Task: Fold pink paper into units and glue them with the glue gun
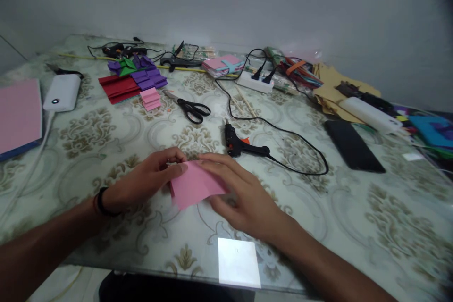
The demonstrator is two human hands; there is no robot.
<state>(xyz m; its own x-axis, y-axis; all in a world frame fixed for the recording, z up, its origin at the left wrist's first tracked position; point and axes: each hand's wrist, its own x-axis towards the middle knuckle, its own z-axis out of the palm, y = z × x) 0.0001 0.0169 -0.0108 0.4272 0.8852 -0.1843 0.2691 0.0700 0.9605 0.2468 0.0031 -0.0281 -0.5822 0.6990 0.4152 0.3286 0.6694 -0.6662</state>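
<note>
Between my hands, above the patterned table, is a piece of pink paper (pixel 198 186), bent or folded at its left side. My left hand (pixel 155 174) pinches its upper left corner between thumb and fingers. The fingers of my right hand (pixel 240 191) lie over its upper right edge, with the thumb beneath the right side. A black glue gun (pixel 244 144) lies just beyond my right hand. Farther off are black-handled scissors (pixel 191 107) and a small pleated pink paper (pixel 150 98).
Pleated red paper (pixel 118 87) and purple paper (pixel 148 78) lie at the back left. A white power bank (pixel 62 93) and pink sheets (pixel 19 115) are at far left. A power strip (pixel 255 82), looping cable and black phone (pixel 354 145) occupy the right side.
</note>
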